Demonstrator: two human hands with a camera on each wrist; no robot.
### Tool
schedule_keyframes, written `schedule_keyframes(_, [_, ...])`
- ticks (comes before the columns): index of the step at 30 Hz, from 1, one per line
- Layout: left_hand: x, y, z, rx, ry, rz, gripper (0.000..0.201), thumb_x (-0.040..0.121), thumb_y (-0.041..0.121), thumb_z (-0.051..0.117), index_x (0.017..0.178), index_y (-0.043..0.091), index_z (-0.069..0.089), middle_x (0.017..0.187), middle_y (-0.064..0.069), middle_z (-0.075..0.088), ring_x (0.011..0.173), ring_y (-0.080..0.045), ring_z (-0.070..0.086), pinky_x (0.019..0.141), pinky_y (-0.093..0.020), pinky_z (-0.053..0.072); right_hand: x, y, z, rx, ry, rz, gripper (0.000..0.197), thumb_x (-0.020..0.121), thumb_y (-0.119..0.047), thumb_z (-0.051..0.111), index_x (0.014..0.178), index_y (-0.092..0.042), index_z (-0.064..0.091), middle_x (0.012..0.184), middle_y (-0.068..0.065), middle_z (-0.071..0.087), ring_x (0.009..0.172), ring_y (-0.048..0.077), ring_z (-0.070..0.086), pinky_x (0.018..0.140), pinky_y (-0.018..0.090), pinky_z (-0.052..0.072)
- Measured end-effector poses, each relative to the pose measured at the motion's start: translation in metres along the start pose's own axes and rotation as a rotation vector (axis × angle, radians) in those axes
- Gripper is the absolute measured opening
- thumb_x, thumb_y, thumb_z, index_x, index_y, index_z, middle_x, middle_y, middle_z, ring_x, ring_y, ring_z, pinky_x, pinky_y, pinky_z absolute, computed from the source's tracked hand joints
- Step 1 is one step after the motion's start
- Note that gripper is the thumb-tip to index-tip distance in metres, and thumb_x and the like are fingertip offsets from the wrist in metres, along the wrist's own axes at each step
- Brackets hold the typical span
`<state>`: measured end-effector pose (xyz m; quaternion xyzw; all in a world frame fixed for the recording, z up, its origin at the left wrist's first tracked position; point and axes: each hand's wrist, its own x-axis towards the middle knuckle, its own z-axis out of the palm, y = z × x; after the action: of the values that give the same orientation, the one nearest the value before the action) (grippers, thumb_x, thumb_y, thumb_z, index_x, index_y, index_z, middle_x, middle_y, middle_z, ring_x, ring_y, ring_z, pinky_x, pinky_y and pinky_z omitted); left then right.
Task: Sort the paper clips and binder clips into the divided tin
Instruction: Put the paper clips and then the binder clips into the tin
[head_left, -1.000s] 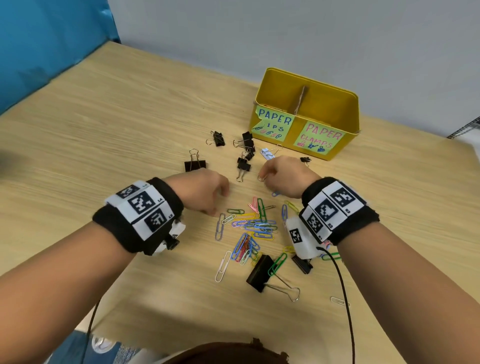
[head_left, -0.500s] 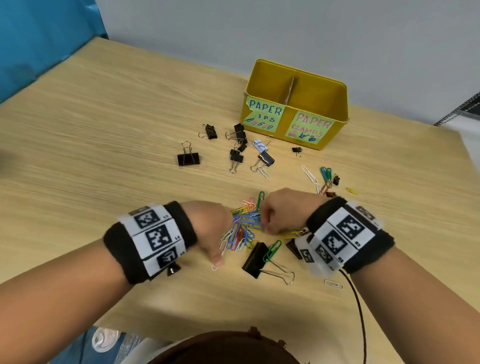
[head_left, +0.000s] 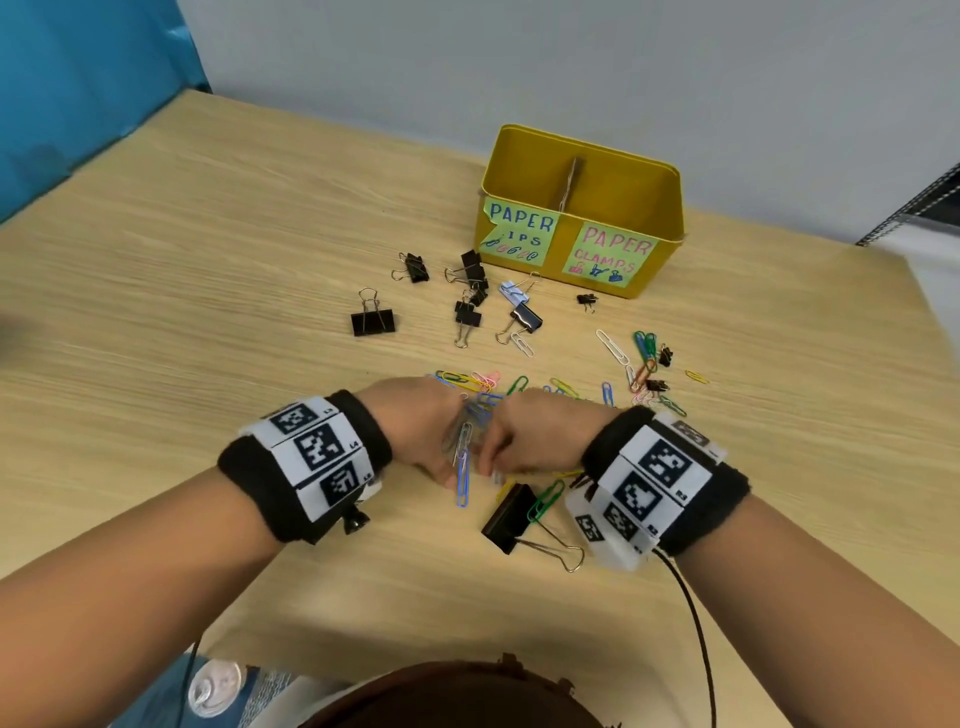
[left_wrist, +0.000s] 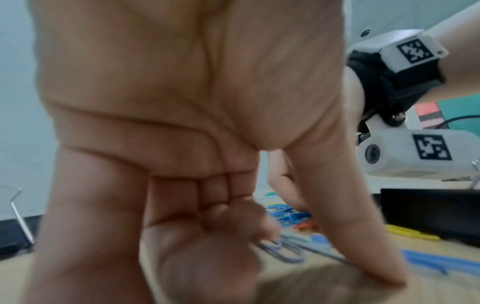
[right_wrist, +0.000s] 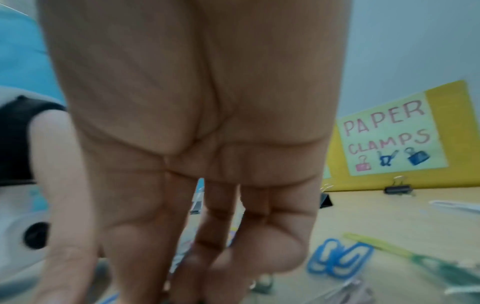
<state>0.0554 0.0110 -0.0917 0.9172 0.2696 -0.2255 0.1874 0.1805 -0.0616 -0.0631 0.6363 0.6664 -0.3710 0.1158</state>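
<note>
Gathering paper clips (head_left: 470, 426) between both hands (head_left: 467, 431); binder clips (head_left: 470, 291) near tin (head_left: 670, 208).

A light wooden table (head_left: 208, 270) meets a pale grey wall (head_left: 571, 62), blue panel (head_left: 78, 78) at left.

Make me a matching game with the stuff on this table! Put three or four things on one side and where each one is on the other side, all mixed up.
Things:
1. yellow tin
2. biggest black binder clip
3. pink "PAPER CLAMPS" label
4. bunch of paper clips

Places:
A. stuck on the tin's front, on the right half
B. between the left hand and the right hand
C. at the far side of the table, by the wall
D. lying nearest the person, with a green paper clip on it

Pairs: 1-C, 2-D, 3-A, 4-B
</note>
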Motion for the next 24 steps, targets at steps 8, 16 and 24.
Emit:
schedule_keyframes(8, [0.003,-0.006,-0.016,-0.099,0.065,-0.083,0.119,0.046,0.062,0.079,0.141,0.019,0.022,0.133,-0.01,0.028,0.128,-0.027,0.026,0.105,-0.046,0.039,-0.002,0.028,-0.017,-0.014,0.183,0.226,0.079,0.065,-0.042,0.079,0.133,-0.03,0.042,0.12,0.004,0.039,0.111,0.022,0.044,0.093,0.035,0.043])
schedule_keyframes(16, [0.021,0.008,-0.011,-0.258,0.097,-0.093,0.049,0.076,0.011,0.07,0.118,0.005,0.046,0.12,-0.015,0.051,0.103,-0.027,0.055,0.077,-0.03,0.045,0.018,0.027,-0.008,-0.068,0.261,0.121,0.051,0.071,-0.022,0.076,0.117,-0.011,0.055,0.117,0.012,0.054,0.108,0.026,0.053,0.077,0.023,0.034])
schedule_keyframes(24, [0.041,-0.007,-0.024,-0.588,0.025,-0.107,0.015,0.079,-0.005,0.063,0.081,0.009,0.06,0.074,-0.006,0.056,0.052,-0.017,0.056,0.052,-0.023,0.053,0.021,0.049,-0.017,0.446,0.292,0.144,0.025,0.076,0.001,0.071,0.1,-0.003,0.069,0.076,0.004,0.061,0.06,0.018,0.063,0.055,0.019,0.056])
